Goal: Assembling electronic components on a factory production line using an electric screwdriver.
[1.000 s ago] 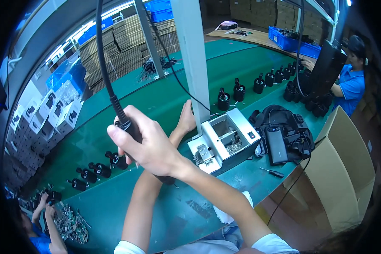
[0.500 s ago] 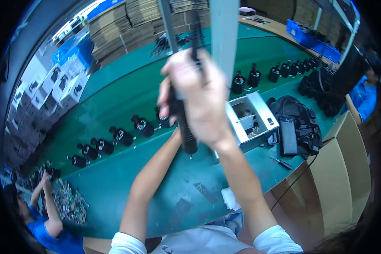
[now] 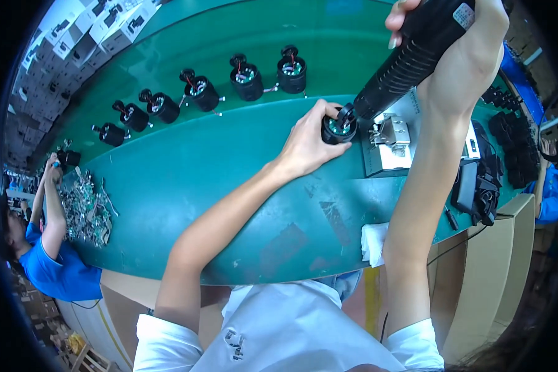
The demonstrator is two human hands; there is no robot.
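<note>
My left hand [image 3: 305, 146] is wrapped round a black cylindrical housing [image 3: 339, 134] on the green bench. A green circuit board shows in its open top, and a round black piece stands at its rim. My right hand [image 3: 465, 68] grips a black electric screwdriver [image 3: 406, 65], slanted with its nose down and to the left. That nose ends close beside the housing's round piece. I cannot tell whether its bit touches anything. Just right of the housing stands a box with a metal mechanism [image 3: 392, 137], partly behind the screwdriver and my right forearm.
Several similar housings [image 3: 246, 79] stand in a row along the green belt [image 3: 167, 59]. Circuit boards [image 3: 88, 211] lie heaped at the left, beside a co-worker in blue [image 3: 59, 263]. White paper [image 3: 373, 243] lies at the front edge, near a small screwdriver [image 3: 451, 218] and a cardboard box [image 3: 493, 266].
My right hand and the screwdriver have swung to the upper right, and the tool has tilted from near upright. My left hand, hidden before, now shows on the housing. The view has shifted.
</note>
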